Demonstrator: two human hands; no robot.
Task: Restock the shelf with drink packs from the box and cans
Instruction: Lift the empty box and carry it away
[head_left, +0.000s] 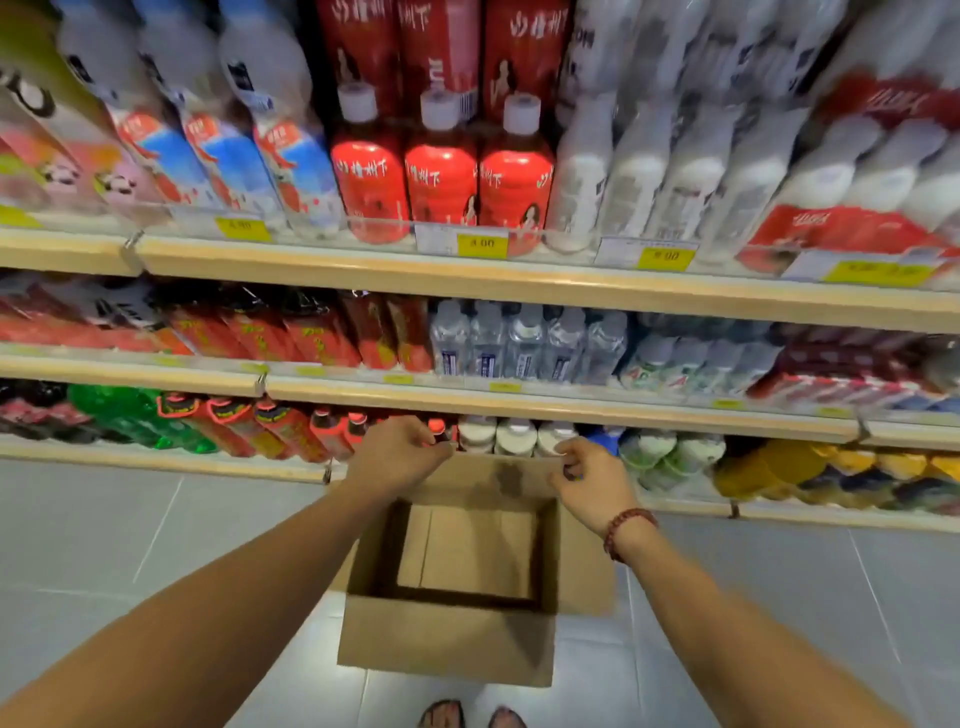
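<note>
An open cardboard box stands on the tiled floor in front of the shelving, and its inside looks empty. Its far flap stands up toward the bottom shelf. My left hand pinches the flap's left top corner with curled fingers. My right hand, with a bead bracelet at the wrist, pinches the right top corner. No drink packs or cans are in either hand.
White-capped bottles and red-capped bottles fill the bottom shelf right behind the box. The upper shelves hold water bottles, red bottles and white bottles. My feet stand just before the box.
</note>
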